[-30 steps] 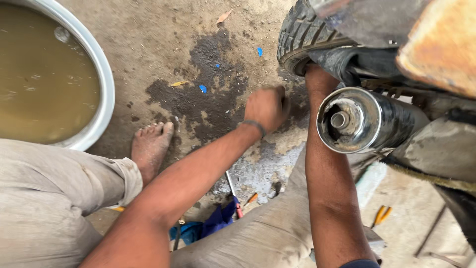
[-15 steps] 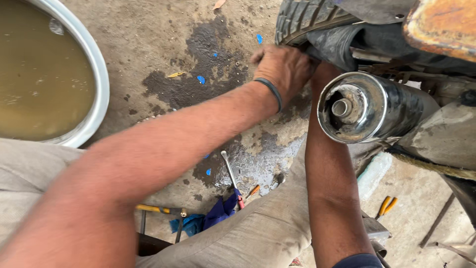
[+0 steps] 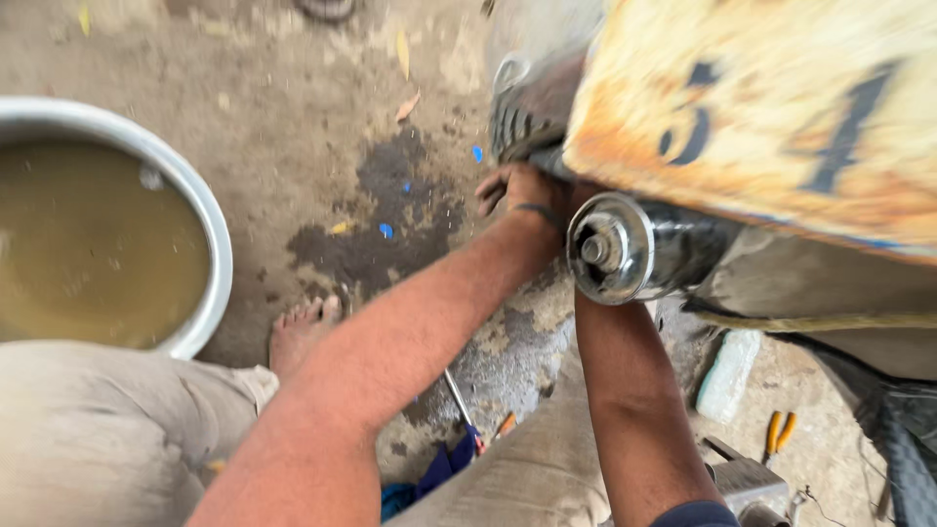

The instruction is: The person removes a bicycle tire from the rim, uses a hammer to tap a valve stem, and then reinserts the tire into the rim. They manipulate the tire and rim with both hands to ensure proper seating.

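reaching forward from a crouch, the left hand (image 3: 515, 192) lies against the treaded motorcycle tyre (image 3: 520, 125) with its fingers curled loosely on the rubber, a dark band at the wrist, just beside the chrome exhaust pipe (image 3: 625, 246). the right hand is hidden behind that pipe, so only its forearm (image 3: 625, 410) shows and i cannot tell how its fingers are set. a metal basin of murky water (image 3: 210, 234) stands to the left near a bare foot (image 3: 301, 330), and orange-handled pliers (image 3: 778, 432) lie on the stained concrete floor (image 3: 293, 107) at lower right.
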### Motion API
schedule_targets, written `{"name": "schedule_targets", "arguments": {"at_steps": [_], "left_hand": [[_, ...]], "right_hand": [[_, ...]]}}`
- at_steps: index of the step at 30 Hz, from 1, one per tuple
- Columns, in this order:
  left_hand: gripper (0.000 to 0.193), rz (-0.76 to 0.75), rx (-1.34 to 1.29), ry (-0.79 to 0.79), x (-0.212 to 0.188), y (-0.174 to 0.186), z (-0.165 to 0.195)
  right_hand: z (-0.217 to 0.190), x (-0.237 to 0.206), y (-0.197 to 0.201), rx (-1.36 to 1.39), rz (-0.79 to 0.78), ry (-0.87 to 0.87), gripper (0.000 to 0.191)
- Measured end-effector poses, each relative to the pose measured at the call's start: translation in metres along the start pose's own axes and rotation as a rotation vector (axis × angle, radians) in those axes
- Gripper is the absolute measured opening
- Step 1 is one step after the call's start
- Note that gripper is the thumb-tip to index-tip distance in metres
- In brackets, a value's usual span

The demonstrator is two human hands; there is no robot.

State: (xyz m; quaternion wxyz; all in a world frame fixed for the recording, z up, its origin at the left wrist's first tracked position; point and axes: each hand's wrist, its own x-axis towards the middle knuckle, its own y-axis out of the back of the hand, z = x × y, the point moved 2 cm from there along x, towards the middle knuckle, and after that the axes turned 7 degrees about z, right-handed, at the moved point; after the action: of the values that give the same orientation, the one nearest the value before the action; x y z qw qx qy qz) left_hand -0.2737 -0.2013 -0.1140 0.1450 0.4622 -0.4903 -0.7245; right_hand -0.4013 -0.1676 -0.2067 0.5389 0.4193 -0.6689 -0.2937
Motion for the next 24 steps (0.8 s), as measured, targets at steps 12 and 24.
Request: {"name": "schedule_targets", "arguments": {"at_steps": [12, 24], "left_hand": [[0.032, 0.082, -0.302, -0.02, 0.005, -0.025, -0.013], [0.034, 0.749, -1.596, 0.11, 0.045, -0.077, -0.099]], "right_hand": [[0.015, 0.012, -0.018, 0.097, 0.027, 0.033, 0.05], [0.049, 0.012, -0.037, 0.274, 0.055, -0.01, 0.051]]}}
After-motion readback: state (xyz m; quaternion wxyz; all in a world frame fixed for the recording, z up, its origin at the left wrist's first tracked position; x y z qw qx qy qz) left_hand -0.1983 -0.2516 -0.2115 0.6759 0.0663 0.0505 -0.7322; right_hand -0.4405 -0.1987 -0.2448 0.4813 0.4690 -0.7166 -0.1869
